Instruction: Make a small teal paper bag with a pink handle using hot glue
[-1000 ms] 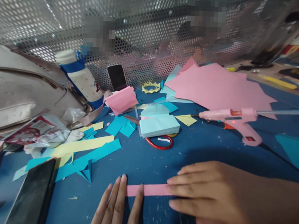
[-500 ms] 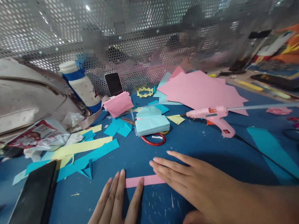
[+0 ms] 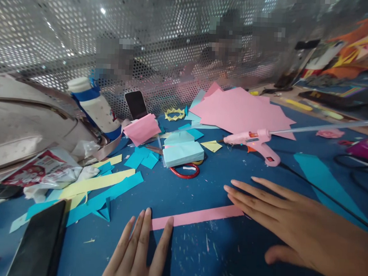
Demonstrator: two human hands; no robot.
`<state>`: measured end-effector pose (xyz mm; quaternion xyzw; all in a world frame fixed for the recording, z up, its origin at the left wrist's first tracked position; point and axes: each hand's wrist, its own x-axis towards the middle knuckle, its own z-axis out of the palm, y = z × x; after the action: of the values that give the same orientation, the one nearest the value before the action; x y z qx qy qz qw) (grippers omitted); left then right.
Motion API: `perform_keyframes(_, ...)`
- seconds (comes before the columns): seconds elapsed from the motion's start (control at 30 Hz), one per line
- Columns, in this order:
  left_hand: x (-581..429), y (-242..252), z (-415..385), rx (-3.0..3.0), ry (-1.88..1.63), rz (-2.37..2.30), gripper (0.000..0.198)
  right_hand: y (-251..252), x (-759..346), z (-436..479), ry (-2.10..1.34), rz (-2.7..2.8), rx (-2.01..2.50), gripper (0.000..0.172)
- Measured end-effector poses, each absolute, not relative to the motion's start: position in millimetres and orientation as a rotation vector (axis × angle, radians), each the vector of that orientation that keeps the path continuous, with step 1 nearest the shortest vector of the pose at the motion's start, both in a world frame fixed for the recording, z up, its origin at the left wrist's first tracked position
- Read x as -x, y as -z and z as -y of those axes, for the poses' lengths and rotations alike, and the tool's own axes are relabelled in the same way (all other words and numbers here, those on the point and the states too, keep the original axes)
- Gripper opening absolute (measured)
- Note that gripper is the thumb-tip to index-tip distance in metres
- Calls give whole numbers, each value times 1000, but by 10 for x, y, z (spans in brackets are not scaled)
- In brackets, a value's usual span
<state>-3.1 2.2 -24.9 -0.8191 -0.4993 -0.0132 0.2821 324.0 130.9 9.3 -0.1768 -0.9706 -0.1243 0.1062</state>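
Note:
A narrow pink paper strip [image 3: 200,217] lies flat across the blue tabletop. On its left end rest the fingertips of my left hand [image 3: 139,248], fingers stretched with the index set apart. My right hand [image 3: 281,217] lies palm down over the strip's right end, fingers long and spread; that end is hidden under the fingertips. Beyond the hands are red-handled scissors [image 3: 185,176], partly covered by a stack of folded light-blue paper [image 3: 183,154]. A pink glue gun [image 3: 252,142] with a clear glue stick rests to the right, its black cord passing beyond my right hand.
At left, yellow [image 3: 99,182] and blue paper strips [image 3: 120,192] lie near a black phone [image 3: 37,239]. A bag [image 3: 29,123] and a bottle [image 3: 95,105] stand behind them. Large pink sheets [image 3: 240,110] lie before a perforated metal panel [image 3: 163,51]. A blue strip [image 3: 328,185] is at right.
My right hand has slid to the right along the pink strip, exposing more of it. My left hand stays on the left end. The view has shifted slightly.

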Motion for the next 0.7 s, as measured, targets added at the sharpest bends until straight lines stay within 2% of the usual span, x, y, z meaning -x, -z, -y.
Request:
perform_keyframes(0.1,50,134,-152,2339,147,1189,62,-205,-3271,-1362,97,2874,653,55)
perform_keyframes(0.17,32,44,-244,2469,265,1143,51,-262,-3218,-1380,-127,2834,777,40)
perform_keyframes(0.33,-70,-125,-348,2757,610,1572,23,-296,-2885,-1387,-650,2825,823,27)
perform_keyframes(0.5,-92,-145,-409,2809,806,1962,13,-470,-2561,-1432,-788,2952,961,20)
perform_keyframes(0.6,-77,-135,-444,2742,781,2089,2,-592,-2452,-1471,-814,3036,984,21)
perform_keyframes(0.7,-71,-145,-438,2773,716,2102,3,-603,-2372,-1493,-836,3044,875,22)
